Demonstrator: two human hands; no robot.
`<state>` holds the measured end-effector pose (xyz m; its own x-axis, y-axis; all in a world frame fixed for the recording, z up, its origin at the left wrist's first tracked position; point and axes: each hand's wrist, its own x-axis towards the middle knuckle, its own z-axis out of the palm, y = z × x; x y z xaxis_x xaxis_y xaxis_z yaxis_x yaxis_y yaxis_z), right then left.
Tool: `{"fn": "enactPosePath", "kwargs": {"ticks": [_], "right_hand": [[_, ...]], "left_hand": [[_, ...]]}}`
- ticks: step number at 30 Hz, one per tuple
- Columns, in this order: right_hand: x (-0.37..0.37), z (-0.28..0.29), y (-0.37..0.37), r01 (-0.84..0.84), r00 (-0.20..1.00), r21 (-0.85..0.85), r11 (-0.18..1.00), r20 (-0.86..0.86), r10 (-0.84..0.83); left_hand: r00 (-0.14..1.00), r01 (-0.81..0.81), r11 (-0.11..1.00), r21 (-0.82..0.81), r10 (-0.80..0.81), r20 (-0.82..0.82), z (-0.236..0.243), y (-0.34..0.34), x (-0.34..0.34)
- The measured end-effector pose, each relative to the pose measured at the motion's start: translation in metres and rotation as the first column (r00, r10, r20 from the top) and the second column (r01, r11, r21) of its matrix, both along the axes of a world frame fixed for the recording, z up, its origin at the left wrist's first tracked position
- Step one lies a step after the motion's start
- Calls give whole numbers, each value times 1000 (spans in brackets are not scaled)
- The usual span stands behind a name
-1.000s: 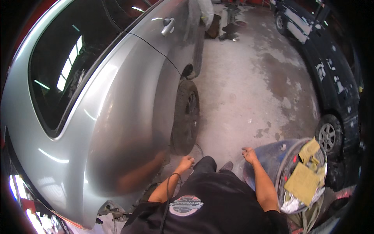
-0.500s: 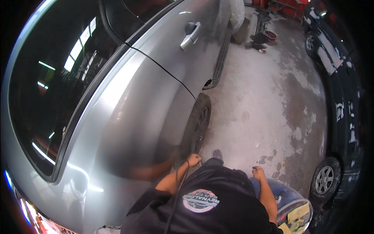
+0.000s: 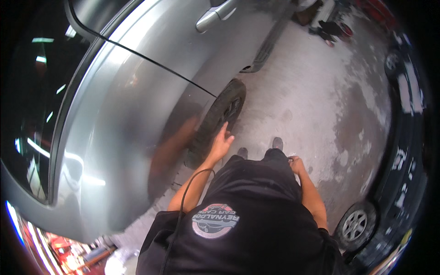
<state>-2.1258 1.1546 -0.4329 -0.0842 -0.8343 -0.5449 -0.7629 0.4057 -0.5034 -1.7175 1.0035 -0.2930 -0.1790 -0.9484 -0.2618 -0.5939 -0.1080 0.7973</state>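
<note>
My left hand (image 3: pixel 222 143) reaches forward beside the dark rear wheel (image 3: pixel 224 106) of a silver car (image 3: pixel 133 105). Its index finger is stretched out and the thumb stands apart; I see nothing held in it. Whether a fingertip touches the tyre, I cannot tell. A thin black cable (image 3: pixel 184 198) runs up my shirt and loops over my left forearm. Low by my right thigh, my right hand (image 3: pixel 296 164) is closed, its fingers curled. Something small may be pinched at the fingertips, too small to make out.
The silver car's body fills the left side. At the right stands a dark car (image 3: pixel 398 169) with pale patches and a silver-rimmed wheel (image 3: pixel 358 224). Between them lies a stained concrete floor (image 3: pixel 302 101). Dark items (image 3: pixel 329 30) lie at the far end; clutter (image 3: pixel 78 250) sits behind the silver car.
My left hand has moved forward to the wheel, and its fingers have straightened. The view has shifted, bringing both shoes in and taking the blue panel at my right out of sight.
</note>
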Motion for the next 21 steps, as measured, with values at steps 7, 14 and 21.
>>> {"fn": "enactPosePath", "kwargs": {"ticks": [7,14,21], "right_hand": [[-105,-2,-122,-137,989,18,990,56,136],[-178,-20,-196,-242,969,26,970,64,240],[-169,0,-198,-522,852,8,853,53,521]], "left_hand": [[956,-291,951,-100,286,-63,54,-20,-64],[864,-495,862,-108,474,-172,82,-39,-106],[788,-599,780,-183,533,-308,103,-71,-120]]}}
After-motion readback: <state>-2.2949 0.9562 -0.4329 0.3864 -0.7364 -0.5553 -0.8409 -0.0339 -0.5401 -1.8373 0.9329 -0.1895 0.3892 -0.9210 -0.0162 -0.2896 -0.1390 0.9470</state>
